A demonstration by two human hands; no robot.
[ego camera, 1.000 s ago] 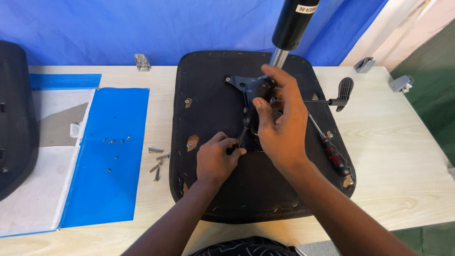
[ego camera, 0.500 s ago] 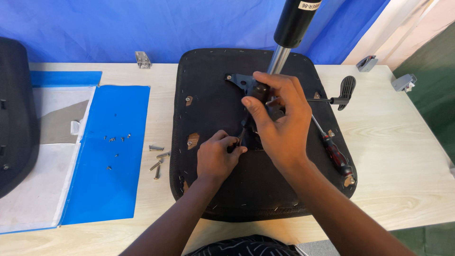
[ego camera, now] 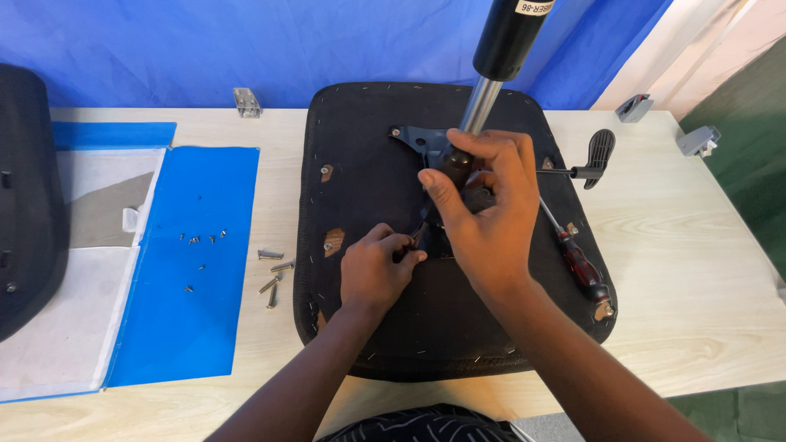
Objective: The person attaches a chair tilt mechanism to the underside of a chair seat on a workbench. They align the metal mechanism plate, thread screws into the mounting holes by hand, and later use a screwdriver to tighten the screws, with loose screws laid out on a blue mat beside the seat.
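A black chair seat (ego camera: 360,147) lies upside down on the table. A black metal mechanism plate (ego camera: 413,137) sits on its middle, with a gas cylinder (ego camera: 501,57) rising from it toward the camera. My right hand (ego camera: 483,213) is closed around the base of the cylinder and the mechanism. My left hand (ego camera: 375,270) pinches a small part at the near edge of the mechanism; the part itself is mostly hidden by my fingers. A black lever handle (ego camera: 596,155) sticks out to the right.
A red and black screwdriver (ego camera: 577,262) lies on the seat's right side. Loose screws (ego camera: 272,274) lie on the wooden table (ego camera: 696,270) left of the seat, and smaller ones on a blue sheet (ego camera: 196,270). A black chair back (ego camera: 24,205) lies far left.
My right hand has shifted slightly up the mechanism toward the cylinder base. My left hand stays at the near edge of the plate.
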